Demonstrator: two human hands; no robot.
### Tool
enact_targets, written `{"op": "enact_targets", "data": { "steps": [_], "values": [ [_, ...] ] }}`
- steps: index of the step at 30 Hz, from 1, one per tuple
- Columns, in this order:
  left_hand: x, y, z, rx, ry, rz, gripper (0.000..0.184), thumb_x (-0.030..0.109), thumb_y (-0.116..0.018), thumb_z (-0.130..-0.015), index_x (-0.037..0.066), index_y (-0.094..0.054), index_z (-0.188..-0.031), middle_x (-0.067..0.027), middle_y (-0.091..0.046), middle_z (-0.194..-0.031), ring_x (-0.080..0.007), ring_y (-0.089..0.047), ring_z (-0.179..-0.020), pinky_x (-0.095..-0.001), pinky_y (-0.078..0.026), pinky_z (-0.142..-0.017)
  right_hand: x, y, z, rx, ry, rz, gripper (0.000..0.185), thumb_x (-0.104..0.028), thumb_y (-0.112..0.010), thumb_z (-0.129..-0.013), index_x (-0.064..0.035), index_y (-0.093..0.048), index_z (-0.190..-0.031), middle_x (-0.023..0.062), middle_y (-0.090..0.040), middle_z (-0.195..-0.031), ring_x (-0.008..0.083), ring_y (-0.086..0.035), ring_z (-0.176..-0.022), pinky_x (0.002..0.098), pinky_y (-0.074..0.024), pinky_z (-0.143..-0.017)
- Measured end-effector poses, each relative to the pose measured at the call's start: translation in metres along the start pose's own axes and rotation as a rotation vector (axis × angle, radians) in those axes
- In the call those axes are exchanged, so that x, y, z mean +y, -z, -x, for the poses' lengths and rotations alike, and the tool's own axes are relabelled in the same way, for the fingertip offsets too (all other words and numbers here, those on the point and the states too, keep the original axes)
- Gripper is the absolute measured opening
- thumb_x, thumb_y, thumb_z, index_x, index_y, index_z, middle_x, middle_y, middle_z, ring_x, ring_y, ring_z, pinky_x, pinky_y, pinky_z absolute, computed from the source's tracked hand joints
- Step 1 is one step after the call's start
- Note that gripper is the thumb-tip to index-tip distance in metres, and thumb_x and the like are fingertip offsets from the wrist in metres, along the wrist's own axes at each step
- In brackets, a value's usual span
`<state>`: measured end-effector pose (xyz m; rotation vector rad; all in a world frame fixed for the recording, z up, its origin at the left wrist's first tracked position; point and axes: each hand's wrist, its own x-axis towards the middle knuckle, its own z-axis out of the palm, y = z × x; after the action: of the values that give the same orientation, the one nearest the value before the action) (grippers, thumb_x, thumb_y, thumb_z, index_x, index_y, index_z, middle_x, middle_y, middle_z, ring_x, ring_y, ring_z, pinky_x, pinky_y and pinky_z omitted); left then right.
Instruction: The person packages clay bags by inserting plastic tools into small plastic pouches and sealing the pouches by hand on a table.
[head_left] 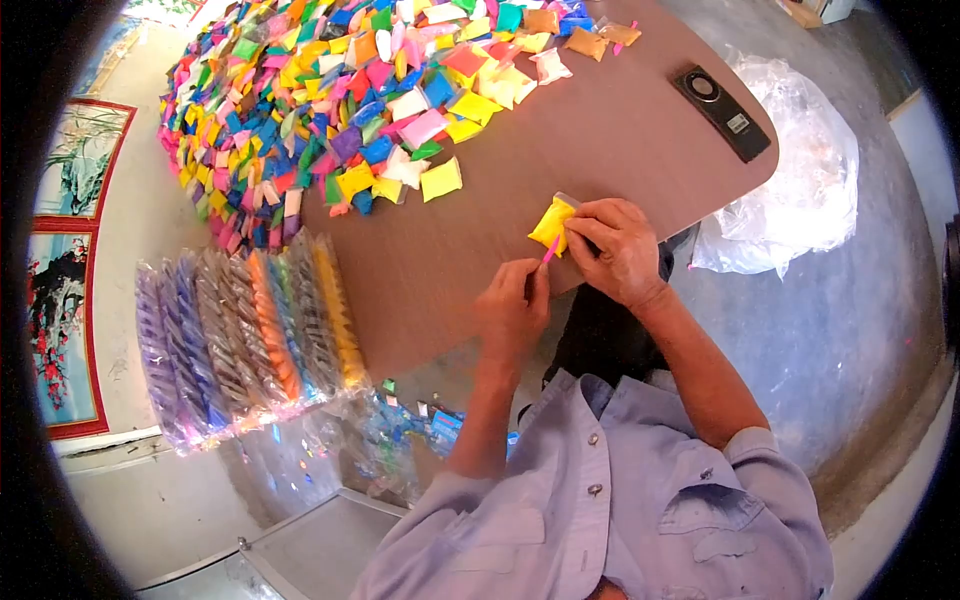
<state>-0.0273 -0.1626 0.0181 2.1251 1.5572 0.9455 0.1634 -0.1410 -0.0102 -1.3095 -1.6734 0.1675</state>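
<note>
My right hand (615,245) pinches the right side of a small yellow packet (551,222) above the near edge of the brown table (430,275). Between the thumb and fingers of my left hand (515,300) is a thin pink stick (550,250), whose tip reaches the packet's lower edge. The left hand is slightly blurred. Beyond both hands lies a large pile of small colourful packets (300,120), with one yellow packet (441,179) at its near edge.
Long clear bags of coloured pieces (250,335) lie side by side at the table's left. A black device (722,112) sits near the right corner, beside a large clear plastic bag (790,175). More small packets (400,440) lie below the table edge.
</note>
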Motion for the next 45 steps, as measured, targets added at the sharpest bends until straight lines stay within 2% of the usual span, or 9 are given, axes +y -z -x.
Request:
{"op": "enact_targets", "data": {
  "steps": [10,16,18,23,27,32,37,39,45],
  "values": [
    [-0.028,0.023,-0.023,0.08,0.112,0.003,0.008,0.007,-0.074,-0.095,-0.001,-0.074,-0.093,-0.0152,-0.074,-0.086,-0.0224,-0.073,-0.074,-0.0346,-0.057,-0.068,0.0,0.0,0.0,0.014,0.007,-0.003,0.011,-0.013,-0.079,-0.084,-0.0068,-0.076,-0.093,0.0074,-0.073,-0.103,0.029,-0.069,-0.099,0.0433,-0.0533,-0.094],
    [0.009,0.008,-0.023,-0.017,0.018,-0.038,0.009,0.012,-0.074,-0.095,0.003,-0.074,-0.097,-0.0154,-0.073,-0.09,-0.0309,-0.074,-0.079,-0.0399,-0.058,-0.069,0.002,-0.001,0.0,0.02,0.027,-0.009,0.012,-0.012,-0.079,-0.083,-0.0068,-0.076,-0.093,0.0071,-0.073,-0.102,0.0286,-0.069,-0.098,0.0433,-0.0535,-0.092],
    [0.002,0.002,-0.028,0.016,0.049,-0.023,0.01,0.009,-0.076,-0.094,-0.001,-0.076,-0.097,-0.0151,-0.076,-0.091,-0.0253,-0.074,-0.077,-0.0341,-0.058,-0.072,0.003,0.0,0.001,0.024,0.028,-0.011,0.012,-0.012,-0.079,-0.083,-0.0068,-0.076,-0.093,0.007,-0.073,-0.102,0.0284,-0.069,-0.099,0.0433,-0.0535,-0.092],
    [-0.03,0.007,-0.045,-0.005,0.023,-0.083,0.013,0.01,-0.075,-0.095,-0.002,-0.075,-0.099,-0.0159,-0.076,-0.093,-0.024,-0.073,-0.077,-0.0346,-0.057,-0.071,0.002,-0.001,0.001,0.025,0.027,-0.005,0.013,-0.012,-0.08,-0.082,-0.007,-0.076,-0.094,0.007,-0.074,-0.103,0.0283,-0.07,-0.099,0.043,-0.0537,-0.094],
    [-0.019,0.014,-0.048,-0.029,0.152,0.093,0.016,0.012,-0.074,-0.097,-0.003,-0.075,-0.1,-0.0152,-0.076,-0.091,-0.0205,-0.072,-0.078,-0.0343,-0.056,-0.072,0.002,0.002,0.002,0.0,0.02,-0.021,0.019,-0.017,-0.083,-0.082,-0.0074,-0.076,-0.097,0.0075,-0.074,-0.103,0.029,-0.07,-0.1,0.0432,-0.0536,-0.095],
    [-0.004,0.007,-0.044,-0.052,0.099,0.081,0.015,0.012,-0.073,-0.098,-0.003,-0.075,-0.1,-0.0134,-0.075,-0.086,-0.0174,-0.071,-0.077,-0.0335,-0.056,-0.071,-0.008,0.01,-0.001,0.008,0.006,-0.036,0.039,-0.029,-0.09,-0.075,-0.0109,-0.075,-0.106,0.0079,-0.07,-0.113,0.0312,-0.067,-0.108,0.046,-0.0522,-0.098],
    [-0.004,0.003,-0.037,-0.081,0.084,0.118,0.014,0.011,-0.073,-0.098,-0.002,-0.075,-0.102,-0.0125,-0.074,-0.087,-0.0165,-0.07,-0.077,-0.0324,-0.055,-0.07,0.001,0.012,0.004,-0.088,0.08,-0.015,0.039,-0.028,-0.089,-0.076,-0.0136,-0.074,-0.109,0.0067,-0.067,-0.113,0.0308,-0.065,-0.113,0.0483,-0.0496,-0.101],
    [-0.001,0.005,-0.036,-0.123,0.096,0.129,0.008,0.005,-0.072,-0.095,-0.002,-0.072,-0.1,-0.0175,-0.073,-0.092,-0.029,-0.073,-0.079,-0.0365,-0.057,-0.072,0.002,0.011,0.005,-0.109,0.103,-0.02,0.037,-0.027,-0.087,-0.077,-0.0142,-0.074,-0.109,0.0064,-0.067,-0.113,0.0306,-0.065,-0.113,0.0488,-0.0489,-0.102],
    [-0.002,0.004,-0.031,-0.076,0.06,0.12,0.01,0.008,-0.073,-0.096,-0.001,-0.073,-0.101,-0.0179,-0.073,-0.093,-0.0296,-0.073,-0.08,-0.0371,-0.057,-0.072,0.002,0.01,0.006,-0.103,0.121,-0.024,0.027,-0.02,-0.082,-0.083,-0.0137,-0.075,-0.108,0.0057,-0.069,-0.112,0.0287,-0.067,-0.111,0.0465,-0.0502,-0.1]
  ]
}}
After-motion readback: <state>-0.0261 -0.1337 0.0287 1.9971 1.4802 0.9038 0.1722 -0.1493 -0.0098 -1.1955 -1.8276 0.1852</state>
